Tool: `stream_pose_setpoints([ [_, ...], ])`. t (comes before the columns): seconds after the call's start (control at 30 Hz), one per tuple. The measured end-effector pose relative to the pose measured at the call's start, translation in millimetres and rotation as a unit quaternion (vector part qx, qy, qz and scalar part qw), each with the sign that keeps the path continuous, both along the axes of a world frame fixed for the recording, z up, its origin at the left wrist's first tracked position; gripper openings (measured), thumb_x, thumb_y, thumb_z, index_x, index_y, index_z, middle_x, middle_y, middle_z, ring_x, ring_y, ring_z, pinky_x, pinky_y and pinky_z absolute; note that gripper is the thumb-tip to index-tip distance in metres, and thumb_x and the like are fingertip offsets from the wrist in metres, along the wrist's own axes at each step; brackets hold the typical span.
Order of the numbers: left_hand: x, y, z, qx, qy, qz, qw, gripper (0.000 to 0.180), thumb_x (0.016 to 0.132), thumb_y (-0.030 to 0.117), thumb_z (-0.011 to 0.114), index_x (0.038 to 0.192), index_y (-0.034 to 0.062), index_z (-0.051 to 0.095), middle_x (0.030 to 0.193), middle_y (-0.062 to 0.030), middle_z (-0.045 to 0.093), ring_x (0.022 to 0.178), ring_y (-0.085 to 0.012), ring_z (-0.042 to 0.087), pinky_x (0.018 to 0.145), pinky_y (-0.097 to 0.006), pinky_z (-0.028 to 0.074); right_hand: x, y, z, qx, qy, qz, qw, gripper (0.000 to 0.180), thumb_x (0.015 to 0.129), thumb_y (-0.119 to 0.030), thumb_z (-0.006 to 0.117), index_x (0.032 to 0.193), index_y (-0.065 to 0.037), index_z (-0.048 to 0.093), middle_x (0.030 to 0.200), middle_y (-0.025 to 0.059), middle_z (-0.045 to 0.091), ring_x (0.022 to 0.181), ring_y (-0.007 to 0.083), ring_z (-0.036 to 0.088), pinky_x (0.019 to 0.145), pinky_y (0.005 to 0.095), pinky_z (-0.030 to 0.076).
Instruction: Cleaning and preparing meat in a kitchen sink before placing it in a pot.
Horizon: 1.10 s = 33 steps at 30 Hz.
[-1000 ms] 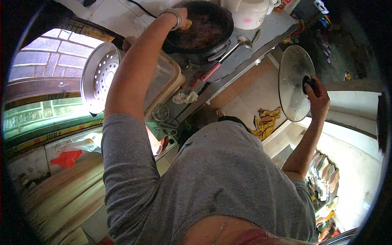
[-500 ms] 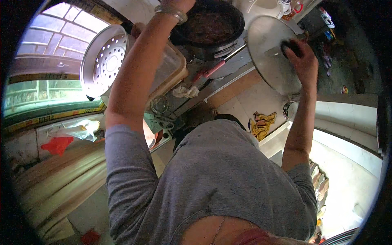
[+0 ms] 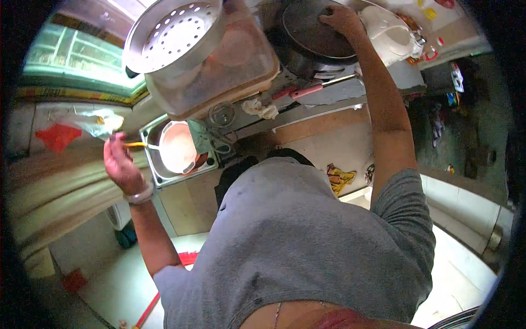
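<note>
While our right hand [image 3: 341,17] presses, fingers closed, on the lid [image 3: 315,30] covering the pan on the stove, our left hand [image 3: 121,163] pinches an orange-tipped utensil [image 3: 136,145] beside the sink [image 3: 155,174]; steam or an off-centre lid could scald or slip.

You look down on a pale tiled floor [image 3: 466,274] at five o'clock, a daylit window [image 3: 82,60] at ten o'clock, beige wall panelling [image 3: 60,192] at nine, and a cluttered counter [image 3: 350,98] with a sunken steel sink [image 3: 159,178] from twelve towards nine.
</note>
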State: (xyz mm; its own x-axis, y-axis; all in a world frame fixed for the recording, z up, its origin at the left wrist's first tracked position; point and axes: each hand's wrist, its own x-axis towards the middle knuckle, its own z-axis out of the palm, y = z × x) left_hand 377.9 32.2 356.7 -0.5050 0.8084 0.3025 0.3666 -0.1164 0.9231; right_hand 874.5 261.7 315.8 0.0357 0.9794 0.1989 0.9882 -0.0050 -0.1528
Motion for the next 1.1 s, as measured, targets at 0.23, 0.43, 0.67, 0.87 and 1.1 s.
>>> stream_pose_setpoints([
  [0.23, -101, -119, -83, -0.073, -0.072, 0.189, 0.976, 0.017, 0.093, 0.016, 0.048, 0.095, 0.0031, 0.059, 0.077, 0.0027, 0.057, 0.057, 0.0000, 0.037, 0.051, -0.016, 0.031, 15, 37, -39, -0.002, -0.006, 0.082, 0.997, 0.047, 0.077, -0.041, 0.059, 0.112, -0.009, 0.060, 0.104, 0.0159, 0.063, 0.096, 0.0295, 0.061, 0.084, 0.0387, 0.047],
  [0.43, -145, -148, -154, -0.174, -0.002, 0.232, 0.957, 0.019, 0.091, 0.019, 0.051, 0.090, 0.0041, 0.063, 0.072, 0.0035, 0.056, 0.060, -0.0032, 0.041, 0.054, -0.020, 0.036, 85, 68, -63, -0.108, -0.025, 0.208, 0.972, 0.040, 0.084, -0.034, 0.053, 0.113, -0.007, 0.058, 0.110, 0.0164, 0.059, 0.099, 0.0304, 0.057, 0.084, 0.0386, 0.044],
  [0.67, -221, -152, -254, -0.326, -0.208, 0.187, 0.903, 0.020, 0.087, 0.018, 0.056, 0.102, 0.0052, 0.057, 0.074, -0.0038, 0.060, 0.059, -0.0091, 0.056, 0.050, -0.023, 0.045, -36, -23, 26, 0.149, 0.027, 0.216, 0.965, 0.032, 0.089, -0.020, 0.049, 0.118, -0.008, 0.054, 0.107, 0.0130, 0.060, 0.095, 0.0274, 0.058, 0.086, 0.0372, 0.045],
  [0.87, -310, -140, -379, -0.472, -0.060, 0.102, 0.873, 0.047, 0.080, 0.019, 0.062, 0.122, 0.0038, 0.047, 0.092, -0.0097, 0.063, 0.080, -0.0186, 0.061, 0.069, -0.031, 0.049, -387, -222, 28, -0.222, 0.458, 0.282, 0.813, 0.024, 0.083, -0.007, 0.054, 0.104, 0.001, 0.061, 0.089, 0.0092, 0.063, 0.077, 0.0162, 0.061, 0.069, 0.0255, 0.050],
  [1.1, -351, -53, -428, -0.506, 0.004, -0.026, 0.862, 0.068, 0.074, 0.021, 0.068, 0.131, 0.0045, 0.034, 0.123, -0.0237, 0.048, 0.113, -0.0364, 0.048, 0.095, -0.040, 0.040, -587, -239, -312, -0.292, 0.346, 0.057, 0.890, 0.070, 0.078, -0.026, 0.067, 0.133, -0.005, 0.029, 0.110, 0.0208, 0.055, 0.096, 0.0219, 0.058, 0.076, 0.0311, 0.049],
])
